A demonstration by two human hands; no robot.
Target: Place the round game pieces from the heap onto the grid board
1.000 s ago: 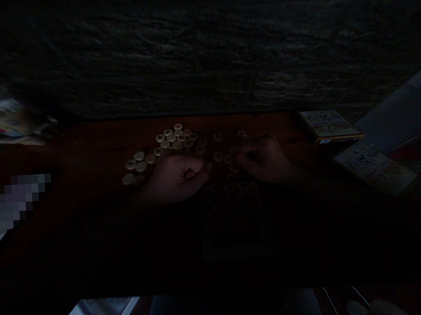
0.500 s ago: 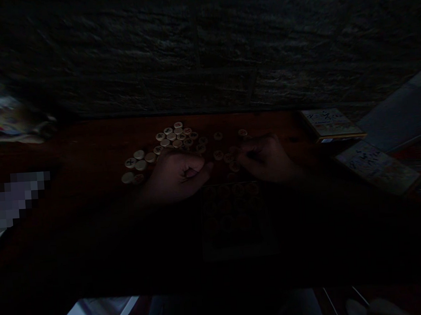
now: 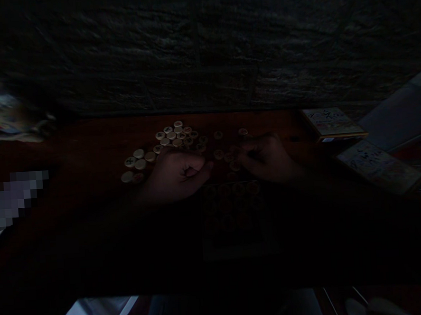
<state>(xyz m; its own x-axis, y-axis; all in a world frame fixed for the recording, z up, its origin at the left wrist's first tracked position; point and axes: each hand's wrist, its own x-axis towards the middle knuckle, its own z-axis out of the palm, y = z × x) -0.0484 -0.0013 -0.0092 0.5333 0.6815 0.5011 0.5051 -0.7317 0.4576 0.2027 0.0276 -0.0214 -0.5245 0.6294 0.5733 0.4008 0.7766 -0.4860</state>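
Observation:
Round, pale xiangqi pieces (image 3: 171, 136) lie in a loose cluster on the dark wooden table, some marked with characters and some plain-faced. My left hand (image 3: 183, 173) is curled closed at the cluster's near edge; whatever its fingers may hold is hidden. To the right, my right hand (image 3: 265, 156) has its fingers drawn together beside a few dim xiangqi pieces (image 3: 229, 158). I cannot make out what is between those fingertips. A shallow tray (image 3: 237, 251) sits below and between the hands, with rows of pieces in its far part, barely visible in the dark.
Two printed boxes (image 3: 331, 121) are at the right, one nearer than the other. A stone-textured wall (image 3: 204, 58) rises behind the table (image 3: 98, 140). At the far left stands a shiny clear container or bag (image 3: 8, 113). The lighting is very dark.

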